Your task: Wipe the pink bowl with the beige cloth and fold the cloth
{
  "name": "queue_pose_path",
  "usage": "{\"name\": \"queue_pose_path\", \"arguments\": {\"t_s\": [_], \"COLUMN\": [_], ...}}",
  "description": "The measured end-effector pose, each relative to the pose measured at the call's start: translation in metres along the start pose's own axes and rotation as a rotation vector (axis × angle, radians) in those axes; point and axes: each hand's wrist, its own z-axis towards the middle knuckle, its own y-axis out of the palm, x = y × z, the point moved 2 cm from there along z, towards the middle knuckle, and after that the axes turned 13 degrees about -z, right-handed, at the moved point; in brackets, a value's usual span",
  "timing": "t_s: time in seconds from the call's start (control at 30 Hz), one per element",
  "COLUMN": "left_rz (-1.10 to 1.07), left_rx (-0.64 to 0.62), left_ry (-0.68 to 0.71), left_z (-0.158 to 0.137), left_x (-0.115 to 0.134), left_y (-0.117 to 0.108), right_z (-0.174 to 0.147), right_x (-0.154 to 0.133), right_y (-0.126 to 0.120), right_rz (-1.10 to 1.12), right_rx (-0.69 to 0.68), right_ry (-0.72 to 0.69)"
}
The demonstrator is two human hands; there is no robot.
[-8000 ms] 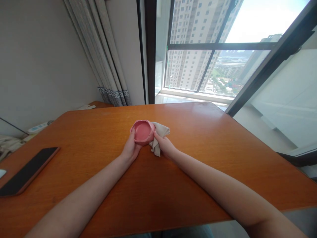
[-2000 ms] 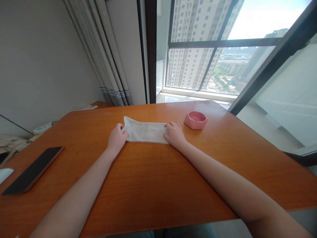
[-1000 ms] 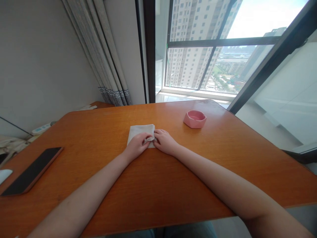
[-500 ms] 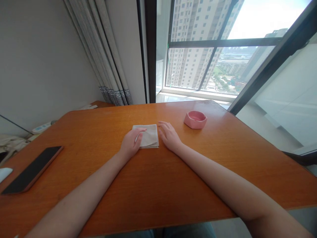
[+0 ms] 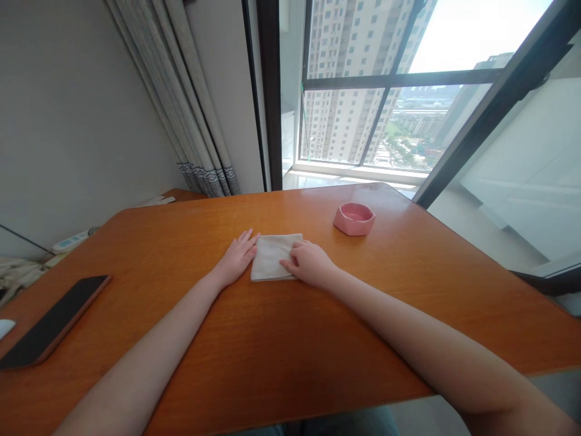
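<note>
A folded white cloth (image 5: 271,257) lies flat on the wooden table in front of me. My left hand (image 5: 236,257) rests open on the tabletop at the cloth's left side, fingers stretched out and fingertips against its edge. My right hand (image 5: 311,263) is closed over the cloth's right edge, thumb and index finger on top of it. The other fingers are curled, and the part of the edge beneath them is hidden.
A pink hexagonal bowl (image 5: 354,219) stands on the table (image 5: 281,339) beyond my right hand. A dark flat slab (image 5: 54,321) lies at the left, with a white object (image 5: 6,327) partly in view beside it. A window (image 5: 363,121) is behind.
The cloth has shifted a little right and toward me. My left hand has come off it and flattened beside it; my right hand has moved from beside the cloth onto its right edge.
</note>
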Motion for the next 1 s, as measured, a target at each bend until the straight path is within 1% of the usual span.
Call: {"name": "queue_pose_path", "arguments": {"t_s": [0.07, 0.13, 0.2, 0.27, 0.33, 0.43, 0.5, 0.53, 0.6, 0.63, 0.7, 0.73, 0.77, 0.8, 0.83, 0.87, 0.9, 0.93, 1.0], "left_rz": [0.047, 0.105, 0.137, 0.143, 0.143, 0.144, 0.149, 0.152, 0.153, 0.149, 0.131, 0.116, 0.094, 0.062, 0.016, -0.044, -0.114, -0.189, -0.320], "left_rx": [-0.050, -0.090, -0.112, -0.116, -0.116, -0.109, -0.104, -0.101, -0.095, -0.091, -0.082, -0.072, -0.054, -0.033, -0.010, 0.010, 0.018, 0.007, -0.058], "left_ry": [0.041, 0.063, 0.069, 0.064, 0.064, 0.064, 0.060, 0.057, 0.055, 0.057, 0.064, 0.068, 0.075, 0.094, 0.126, 0.164, 0.202, 0.233, 0.254], "left_z": [-0.001, -0.001, -0.002, -0.002, -0.001, -0.001, 0.000, 0.000, 0.001, 0.001, 0.001, 0.001, 0.001, 0.000, -0.001, -0.002, -0.004, -0.006, -0.009], "left_x": [0.002, 0.003, 0.005, 0.006, 0.006, 0.005, 0.005, 0.005, 0.004, 0.003, 0.002, 0.002, 0.003, 0.006, 0.010, 0.016, 0.023, 0.030, 0.043], "left_y": [0.001, 0.002, 0.003, 0.004, 0.004, 0.005, 0.006, 0.006, 0.007, 0.008, 0.008, 0.007, 0.007, 0.006, 0.006, 0.006, 0.007, 0.009, 0.014], "right_z": [-0.014, -0.030, -0.045, -0.060, -0.074, -0.091, -0.098, -0.099, -0.097, -0.093, -0.082, -0.073, -0.064, -0.054, -0.043, -0.034, -0.024, -0.016, -0.001], "right_x": [0.011, 0.032, 0.061, 0.095, 0.129, 0.167, 0.179, 0.180, 0.174, 0.167, 0.144, 0.127, 0.107, 0.086, 0.063, 0.041, 0.021, 0.003, -0.024], "right_y": [-0.004, -0.010, -0.014, -0.018, -0.019, -0.014, -0.010, -0.009, -0.013, -0.018, -0.031, -0.038, -0.043, -0.045, -0.044, -0.040, -0.033, -0.025, -0.006], "right_rz": [-0.082, -0.145, -0.181, -0.200, -0.243, -0.301, -0.289, -0.279, -0.296, -0.328, -0.400, -0.413, -0.378, -0.298, -0.179, -0.029, 0.106, 0.213, 0.360], "right_rx": [-0.071, -0.150, -0.277, -0.445, -0.555, -0.641, -0.662, -0.667, -0.656, -0.623, -0.491, -0.382, -0.278, -0.194, -0.142, -0.096, -0.067, -0.053, -0.061], "right_ry": [0.062, 0.148, 0.241, 0.280, 0.341, 0.475, 0.537, 0.554, 0.604, 0.637, 0.669, 0.614, 0.523, 0.411, 0.317, 0.239, 0.207, 0.180, 0.116]}}
